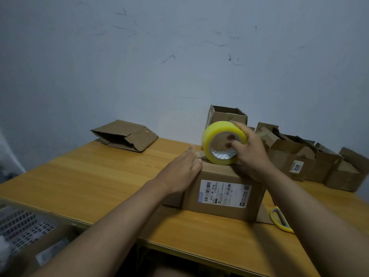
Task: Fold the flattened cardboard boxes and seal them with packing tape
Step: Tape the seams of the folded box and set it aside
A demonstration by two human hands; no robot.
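Note:
A folded cardboard box (223,198) with a white shipping label stands on the wooden table (89,176) in front of me. My right hand (251,152) grips a yellow roll of packing tape (221,142), fingers through its core, resting the roll on the box's top. A short strip of tape runs from the roll to the box's far left top edge. My left hand (185,166) lies with straight fingers on that top left edge, pressing the tape end down.
A flattened cardboard box (125,136) lies at the table's far left by the wall. An open box (227,114) stands behind the roll, and several folded boxes (311,162) crowd the right. Yellow-handled scissors (279,218) lie right of the box. A perforated basket (24,226) sits lower left.

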